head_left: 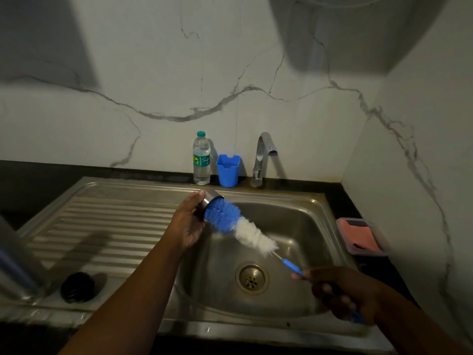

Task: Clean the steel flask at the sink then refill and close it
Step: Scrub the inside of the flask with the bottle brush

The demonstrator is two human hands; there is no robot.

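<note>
My left hand (188, 224) grips a small steel cup (210, 196) over the left rim of the sink basin (302, 221), its mouth turned to the right. A bottle brush (238, 225) with blue and white bristles has its blue tip pressed into the cup. My right hand (345, 294) holds the brush's blue handle above the basin's front right. At the far left edge, on the drainboard (107, 226), stands a tall steel body (14, 262), blurred, which looks like the flask. A black round lid (77, 287) lies on the drainboard near it.
A plastic water bottle (201, 158), a blue holder (228, 170) and the tap (263, 155) stand behind the sink. No water runs from the tap. The drain (252, 279) is uncovered. A clear box with a pink cloth (361, 235) sits on the right counter.
</note>
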